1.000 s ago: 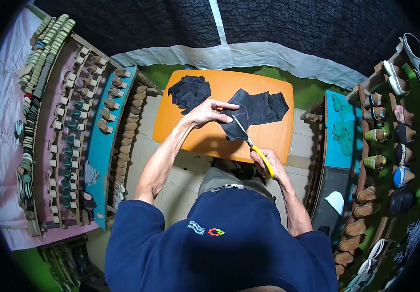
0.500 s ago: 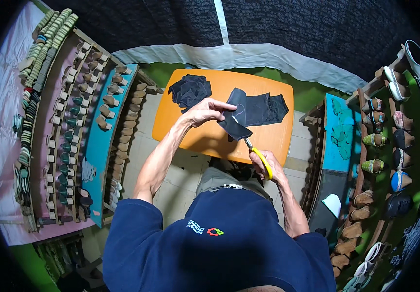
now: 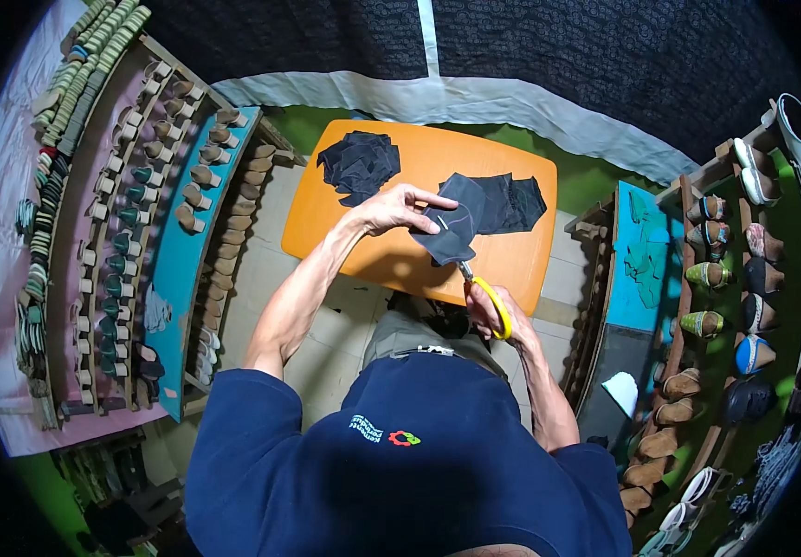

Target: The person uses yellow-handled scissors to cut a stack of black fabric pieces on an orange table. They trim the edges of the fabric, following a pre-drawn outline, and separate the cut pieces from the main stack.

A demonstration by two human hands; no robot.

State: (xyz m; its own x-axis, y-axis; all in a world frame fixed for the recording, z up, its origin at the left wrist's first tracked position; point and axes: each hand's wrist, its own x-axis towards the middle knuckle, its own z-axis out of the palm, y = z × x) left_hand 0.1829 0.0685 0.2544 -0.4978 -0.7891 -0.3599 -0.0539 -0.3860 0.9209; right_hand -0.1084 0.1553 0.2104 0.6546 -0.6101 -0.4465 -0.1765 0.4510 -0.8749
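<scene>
My left hand (image 3: 399, 210) pinches a dark piece of fabric (image 3: 449, 232) above the orange table, thumb and fingers closed on its left side. A short white mark shows on the piece. Below it, my right hand (image 3: 495, 313) grips yellow-handled scissors (image 3: 501, 320), whose metal blades meet the fabric's lower edge. The blade tips are hidden by the fabric. Just beyond the held piece lies a flat stack of dark fabric (image 3: 516, 204). To its left sits a loose heap of dark cut pieces (image 3: 360, 167).
The orange table (image 3: 373, 260) stands in front of me. Racks of shoes and shoe forms line the left (image 3: 124, 269) and right (image 3: 684, 371). Green scraps (image 3: 644, 255) lie on a blue board at the right. A dark curtain (image 3: 549, 65) hangs behind the table.
The held fabric has turned and now lies flatter under my left hand. My right hand has shifted slightly down and left with the scissors. The view has tilted a little.
</scene>
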